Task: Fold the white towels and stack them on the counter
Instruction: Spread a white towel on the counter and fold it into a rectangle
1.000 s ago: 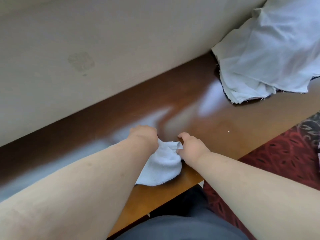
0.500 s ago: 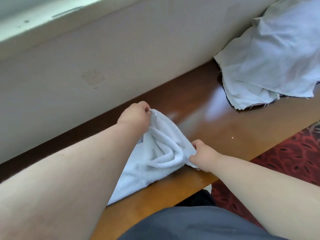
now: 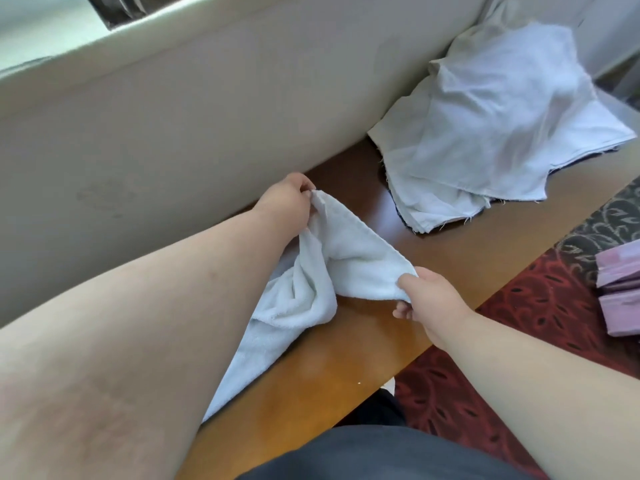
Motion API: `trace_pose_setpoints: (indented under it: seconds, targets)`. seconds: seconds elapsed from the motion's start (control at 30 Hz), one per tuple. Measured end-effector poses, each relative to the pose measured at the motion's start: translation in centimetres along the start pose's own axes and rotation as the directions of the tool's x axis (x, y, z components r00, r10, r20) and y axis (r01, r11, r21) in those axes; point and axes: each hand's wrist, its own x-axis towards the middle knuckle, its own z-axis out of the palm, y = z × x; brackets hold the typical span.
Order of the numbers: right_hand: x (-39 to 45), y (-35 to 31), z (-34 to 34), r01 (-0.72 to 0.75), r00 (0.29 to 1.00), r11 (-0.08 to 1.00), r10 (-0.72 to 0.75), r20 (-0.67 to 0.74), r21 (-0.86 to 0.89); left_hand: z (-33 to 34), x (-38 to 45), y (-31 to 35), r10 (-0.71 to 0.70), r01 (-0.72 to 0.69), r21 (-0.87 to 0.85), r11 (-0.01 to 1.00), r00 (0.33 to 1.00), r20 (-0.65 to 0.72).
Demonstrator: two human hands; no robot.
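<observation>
Both hands pinched corners of one towel (image 3: 349, 261) above the table (image 3: 346, 358): the left hand (image 3: 287, 199) at the far corner, the right hand (image 3: 426, 299) at the near one. It hung bunched, unfolded. No folded stack showed; loose cloths (image 3: 491, 133) lay beyond.
</observation>
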Motion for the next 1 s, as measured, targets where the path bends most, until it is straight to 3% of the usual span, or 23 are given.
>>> trace_pose_setpoints:
  seconds: [0.1,0.23,0.3,0.37,0.4,0.47,0.57,0.67,0.77,0.83,0.93,1.0]
  targets:
    - [1.7,1.0,-2.0,0.041,0.994,0.988,-0.055,-0.093,-0.148,2.2,-0.6,1.0,0.048,-0.044,-0.04,0.998,0.992,0.114]
    - [3.3,1.6,-3.0,-0.079,0.979,0.956,0.022,-0.202,-0.283,5.0,-3.6,-0.5,-0.007,-0.066,0.258,0.964,0.962,0.271]
    - [3.0,1.3,-2.4,-0.015,0.956,0.905,-0.112,-0.272,-0.425,5.7,-5.6,-2.0,-0.028,-0.071,0.322,0.944,0.956,0.293]
    - [2.5,0.8,-0.9,0.164,0.936,0.823,-0.304,-0.178,-0.544,5.7,-7.8,-3.9,-0.021,-0.088,0.349,0.933,0.955,0.295]
    - [2.1,0.5,0.3,0.21,0.949,0.795,-0.307,-0.079,-0.569,5.5,-9.0,-5.1,-0.004,-0.103,0.375,0.921,0.962,0.273]
    - [1.3,0.0,3.2,0.158,0.987,0.79,-0.109,0.119,-0.592,4.2,-11.3,-7.8,0.024,-0.103,0.409,0.907,0.981,0.194]
    - [0.1,0.6,7.1,-0.033,0.956,0.861,0.175,0.235,-0.508,1.6,-14.5,-12.3,-0.038,-0.1,0.528,0.843,0.969,0.244]
    - [-0.7,1.2,9.3,-0.065,0.978,0.915,0.137,0.157,-0.398,-0.2,-16.8,-15.7,-0.141,-0.096,0.653,0.751,0.943,0.301]
    - [-1.3,0.1,10.0,-0.035,0.999,0.975,0.041,0.022,-0.22,-1.7,-18.0,-16.8,-0.183,0.093,0.473,0.876,0.972,0.148]
    - [-1.8,-1.3,10.6,-0.046,0.999,0.996,0.048,0.019,-0.07,-3.2,-18.5,-16.6,-0.202,0.176,0.348,0.921,0.979,0.037]
    - [-2.3,-4.2,12.1,-0.107,0.989,0.979,0.088,0.117,0.173,-5.5,-17.9,-16.1,-0.198,0.201,0.291,0.936,0.979,-0.04]
    - [-2.1,-6.0,13.2,-0.161,0.951,0.946,0.073,0.3,0.282,-6.9,-17.0,-15.7,-0.174,0.196,0.274,0.942,0.98,-0.101]
